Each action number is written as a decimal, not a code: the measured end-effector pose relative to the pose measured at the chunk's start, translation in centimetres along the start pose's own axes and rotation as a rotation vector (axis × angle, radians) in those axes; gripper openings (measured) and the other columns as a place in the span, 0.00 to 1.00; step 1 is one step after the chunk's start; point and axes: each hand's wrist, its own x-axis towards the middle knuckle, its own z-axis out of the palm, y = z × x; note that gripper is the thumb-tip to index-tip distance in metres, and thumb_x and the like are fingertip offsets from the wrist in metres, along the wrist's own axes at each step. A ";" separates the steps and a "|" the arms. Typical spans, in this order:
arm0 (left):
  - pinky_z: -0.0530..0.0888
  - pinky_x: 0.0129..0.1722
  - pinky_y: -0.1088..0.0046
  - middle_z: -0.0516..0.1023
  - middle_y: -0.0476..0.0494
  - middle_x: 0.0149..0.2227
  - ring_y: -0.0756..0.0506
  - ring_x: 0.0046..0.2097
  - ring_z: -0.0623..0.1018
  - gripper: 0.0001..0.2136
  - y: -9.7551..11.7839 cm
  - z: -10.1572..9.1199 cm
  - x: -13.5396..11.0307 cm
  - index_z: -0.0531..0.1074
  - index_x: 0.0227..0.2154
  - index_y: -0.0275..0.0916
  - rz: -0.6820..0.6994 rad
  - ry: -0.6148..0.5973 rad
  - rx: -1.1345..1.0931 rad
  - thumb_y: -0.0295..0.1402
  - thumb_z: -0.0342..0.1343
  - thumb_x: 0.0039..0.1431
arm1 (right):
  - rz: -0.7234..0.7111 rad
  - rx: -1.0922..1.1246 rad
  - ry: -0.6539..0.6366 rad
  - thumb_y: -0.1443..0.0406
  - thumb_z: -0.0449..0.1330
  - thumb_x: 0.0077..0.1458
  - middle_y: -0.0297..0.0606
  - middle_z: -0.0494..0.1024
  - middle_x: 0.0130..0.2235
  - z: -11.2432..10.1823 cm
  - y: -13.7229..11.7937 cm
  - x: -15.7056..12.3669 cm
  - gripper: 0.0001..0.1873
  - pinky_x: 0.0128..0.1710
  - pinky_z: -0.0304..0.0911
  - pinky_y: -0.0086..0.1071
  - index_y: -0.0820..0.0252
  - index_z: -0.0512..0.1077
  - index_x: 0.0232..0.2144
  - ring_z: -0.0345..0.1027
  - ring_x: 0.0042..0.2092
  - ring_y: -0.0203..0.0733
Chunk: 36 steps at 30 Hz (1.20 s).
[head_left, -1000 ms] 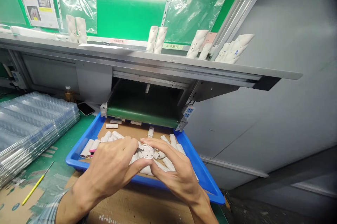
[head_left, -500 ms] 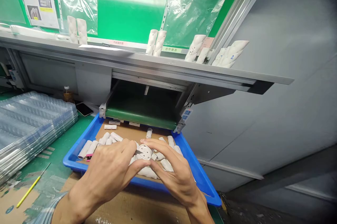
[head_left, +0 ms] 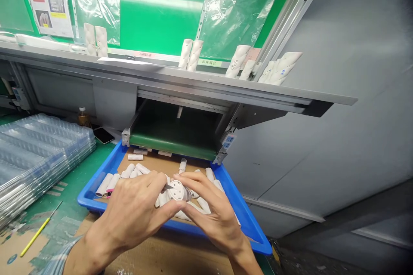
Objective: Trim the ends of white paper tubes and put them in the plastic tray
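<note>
A short white cylinder (head_left: pixel 177 190) with several small holes in its round end face is held between my two hands, the holed end turned toward me. My right hand (head_left: pixel 214 208) grips it, fingers over the top and thumb below. My left hand (head_left: pixel 137 204) is closed at its left side, thumb tip near its lower edge. A thin dark pointed blade (head_left: pixel 168 186) sticks out of my left fingers against the end face. Left of that hand shows a pink and black piece (head_left: pixel 110 191); whether it belongs to the blade is hidden. White tubes (head_left: pixel 103 184) lie around and behind my hands.
The tubes lie in a blue tray (head_left: pixel 93 180) below a green conveyor belt (head_left: pixel 174 143). Stacked clear plastic trays (head_left: pixel 41 150), a yellow-handled tool (head_left: pixel 35 236), a phone (head_left: pixel 103 134) and a bottle (head_left: pixel 84 118) are at left. White twisted pieces (head_left: pixel 238 62) stand on the shelf above.
The cylinder has turned slightly in my hands, so its holes sit differently and more of its side shows. Both hands keep nearly the same place.
</note>
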 end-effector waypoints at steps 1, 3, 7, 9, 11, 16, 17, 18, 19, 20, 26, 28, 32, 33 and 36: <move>0.57 0.26 0.67 0.76 0.53 0.25 0.45 0.24 0.74 0.22 0.0 0.0 0.0 0.64 0.32 0.44 0.000 -0.001 0.007 0.52 0.40 0.78 | 0.014 0.032 -0.016 0.66 0.64 0.70 0.41 0.79 0.56 -0.1 0.0 0.0 0.22 0.58 0.73 0.32 0.48 0.72 0.64 0.75 0.57 0.44; 0.56 0.26 0.67 0.75 0.52 0.25 0.44 0.24 0.74 0.22 0.0 -0.1 0.0 0.64 0.31 0.44 -0.002 -0.011 0.017 0.52 0.40 0.78 | 0.043 0.095 -0.041 0.66 0.63 0.70 0.41 0.78 0.56 -0.2 0.1 0.0 0.21 0.59 0.72 0.34 0.47 0.73 0.63 0.75 0.57 0.45; 0.57 0.26 0.66 0.75 0.52 0.26 0.44 0.25 0.74 0.23 -0.1 0.0 -0.2 0.64 0.32 0.44 -0.005 -0.061 0.008 0.53 0.39 0.78 | 0.088 0.168 -0.034 0.69 0.64 0.68 0.39 0.80 0.56 -0.3 0.3 -0.1 0.22 0.61 0.71 0.37 0.45 0.74 0.61 0.74 0.59 0.46; 0.57 0.26 0.66 0.76 0.52 0.27 0.44 0.26 0.74 0.22 -0.1 0.1 -0.3 0.64 0.33 0.44 -0.001 -0.087 -0.002 0.52 0.39 0.79 | 0.102 0.180 -0.026 0.70 0.64 0.68 0.39 0.80 0.57 -0.2 0.5 -0.2 0.22 0.62 0.70 0.38 0.45 0.74 0.60 0.74 0.59 0.46; 0.57 0.26 0.66 0.76 0.52 0.28 0.44 0.27 0.75 0.21 -0.1 0.1 -0.3 0.65 0.34 0.44 0.011 -0.093 0.002 0.51 0.38 0.79 | 0.095 0.175 -0.012 0.71 0.65 0.67 0.38 0.81 0.56 -0.1 0.5 -0.3 0.23 0.62 0.69 0.38 0.44 0.73 0.60 0.74 0.59 0.46; 0.59 0.27 0.66 0.75 0.52 0.27 0.44 0.26 0.75 0.20 0.0 0.2 -0.3 0.64 0.34 0.44 0.037 -0.041 0.048 0.49 0.40 0.79 | 0.041 0.128 0.042 0.72 0.65 0.67 0.38 0.80 0.55 0.1 0.5 -0.3 0.24 0.61 0.70 0.36 0.46 0.72 0.61 0.73 0.58 0.45; 0.59 0.27 0.66 0.75 0.52 0.27 0.44 0.26 0.75 0.20 0.0 0.2 -0.3 0.64 0.34 0.44 0.041 -0.035 0.051 0.48 0.40 0.80 | 0.034 0.110 0.046 0.72 0.64 0.67 0.38 0.79 0.54 0.2 0.5 -0.3 0.24 0.60 0.70 0.36 0.46 0.72 0.61 0.73 0.58 0.45; 0.59 0.27 0.66 0.75 0.52 0.27 0.44 0.26 0.75 0.19 0.1 0.2 -0.3 0.64 0.34 0.44 0.045 -0.031 0.054 0.47 0.39 0.80 | 0.029 0.089 0.049 0.72 0.64 0.67 0.39 0.79 0.54 0.3 0.4 -0.3 0.24 0.59 0.71 0.36 0.46 0.72 0.61 0.73 0.57 0.45; 0.60 0.27 0.66 0.75 0.52 0.27 0.44 0.26 0.76 0.18 0.1 0.3 -0.3 0.64 0.35 0.44 0.048 -0.028 0.056 0.46 0.39 0.80 | 0.026 0.066 0.051 0.72 0.65 0.67 0.39 0.78 0.54 0.3 0.4 -0.3 0.24 0.58 0.71 0.36 0.47 0.72 0.61 0.73 0.57 0.46; 0.60 0.27 0.66 0.75 0.52 0.27 0.44 0.26 0.76 0.18 0.1 0.3 -0.3 0.64 0.35 0.44 0.052 -0.024 0.058 0.45 0.39 0.80 | 0.025 0.048 0.058 0.72 0.65 0.67 0.40 0.78 0.54 0.4 0.4 -0.3 0.24 0.57 0.72 0.37 0.47 0.73 0.61 0.73 0.56 0.46; 0.61 0.26 0.66 0.75 0.51 0.27 0.44 0.26 0.76 0.18 0.4 0.5 -0.4 0.63 0.35 0.44 0.040 -0.015 0.085 0.46 0.39 0.80 | -0.008 0.020 0.158 0.73 0.65 0.65 0.41 0.76 0.49 1.1 0.3 -0.4 0.21 0.50 0.73 0.40 0.50 0.73 0.56 0.74 0.50 0.48; 0.61 0.25 0.66 0.74 0.51 0.27 0.44 0.25 0.76 0.18 0.5 0.5 -0.4 0.62 0.34 0.44 0.038 -0.011 0.094 0.46 0.39 0.80 | -0.035 -0.004 0.184 0.74 0.65 0.64 0.41 0.76 0.48 1.3 0.3 -0.4 0.21 0.49 0.72 0.41 0.51 0.72 0.56 0.73 0.49 0.49; 0.62 0.25 0.67 0.74 0.51 0.27 0.44 0.25 0.76 0.18 0.7 0.3 -0.4 0.62 0.34 0.44 0.044 -0.004 0.077 0.45 0.39 0.80 | -0.094 -0.060 0.242 0.76 0.65 0.63 0.41 0.76 0.46 1.7 0.3 -0.4 0.22 0.48 0.71 0.41 0.53 0.71 0.55 0.72 0.48 0.49; 0.62 0.25 0.67 0.74 0.51 0.27 0.44 0.26 0.76 0.17 0.8 0.3 -0.3 0.62 0.35 0.44 0.047 -0.006 0.071 0.44 0.38 0.81 | -0.107 -0.070 0.250 0.77 0.65 0.63 0.40 0.76 0.46 1.7 0.3 -0.5 0.23 0.49 0.71 0.41 0.53 0.71 0.55 0.72 0.48 0.49; 0.63 0.24 0.67 0.73 0.50 0.27 0.44 0.25 0.76 0.18 1.0 0.3 -0.3 0.62 0.35 0.44 0.049 0.009 0.072 0.44 0.38 0.80 | -0.127 -0.091 0.260 0.78 0.65 0.62 0.40 0.75 0.46 1.9 0.3 -0.5 0.24 0.50 0.70 0.41 0.54 0.70 0.56 0.71 0.49 0.48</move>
